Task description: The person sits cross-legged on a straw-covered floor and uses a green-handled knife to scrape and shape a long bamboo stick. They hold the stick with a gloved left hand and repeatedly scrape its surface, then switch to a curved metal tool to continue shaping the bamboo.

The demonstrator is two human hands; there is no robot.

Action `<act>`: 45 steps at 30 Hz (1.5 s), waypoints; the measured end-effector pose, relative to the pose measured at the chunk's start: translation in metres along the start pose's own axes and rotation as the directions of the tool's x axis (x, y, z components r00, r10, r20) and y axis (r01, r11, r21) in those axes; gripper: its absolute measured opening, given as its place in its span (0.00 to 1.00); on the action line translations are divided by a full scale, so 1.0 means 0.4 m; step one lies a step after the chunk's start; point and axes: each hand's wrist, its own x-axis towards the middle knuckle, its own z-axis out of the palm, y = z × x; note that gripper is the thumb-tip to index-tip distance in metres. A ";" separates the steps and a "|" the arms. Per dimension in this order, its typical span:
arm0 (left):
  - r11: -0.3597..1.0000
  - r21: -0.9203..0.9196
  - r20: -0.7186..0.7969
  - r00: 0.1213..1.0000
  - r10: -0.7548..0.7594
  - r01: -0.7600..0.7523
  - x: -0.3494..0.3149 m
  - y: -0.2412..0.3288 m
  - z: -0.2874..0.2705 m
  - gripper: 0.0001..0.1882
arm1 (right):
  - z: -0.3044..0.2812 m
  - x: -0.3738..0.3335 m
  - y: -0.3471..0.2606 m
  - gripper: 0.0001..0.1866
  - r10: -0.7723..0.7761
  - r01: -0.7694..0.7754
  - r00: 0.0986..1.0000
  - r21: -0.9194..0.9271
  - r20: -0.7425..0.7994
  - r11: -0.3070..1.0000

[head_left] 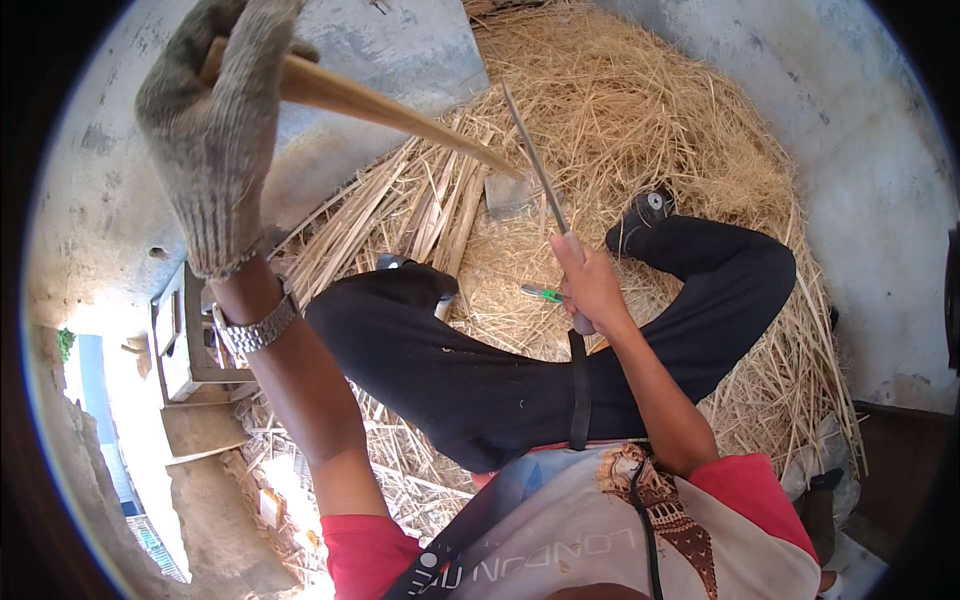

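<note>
Raised at the upper left, my left hand (pixel 215 130) wears a grey knitted glove. Its fingers are wrapped round the near end of a long wooden strip (pixel 400 115), which looks like split bamboo. The strip slants down to the right and narrows toward its far end. My bare right hand (pixel 595 285) grips the handle of a long, thin-bladed knife (pixel 540 165) over my lap, the blade pointing up and away. Blade and strip tip lie close together in the picture; whether they touch I cannot tell.
Pale shavings (pixel 640 110) heap up around my legs. Long split strips (pixel 435 205) lie left of a grey block (pixel 508 195). Between my feet is a small green-handled tool (pixel 543 293). Walls (pixel 830 150) stand close by; a wooden frame (pixel 180 335) is at the left.
</note>
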 end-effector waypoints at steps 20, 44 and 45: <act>0.998 -0.032 -0.040 0.998 0.057 -0.058 -0.021 0.007 0.017 0.10 | 0.028 -0.114 -0.088 0.28 -0.204 0.185 0.974 0.177 0.099 0.967; 0.994 0.041 0.023 0.995 0.101 -0.102 -0.017 0.001 -0.008 0.15 | 0.050 -0.072 -0.099 0.32 0.016 -0.008 0.995 -0.083 0.103 0.997; 0.995 0.044 0.029 0.996 0.087 -0.088 -0.029 0.003 -0.014 0.15 | 0.048 -0.086 -0.119 0.33 0.090 -0.080 0.989 -0.084 0.121 0.993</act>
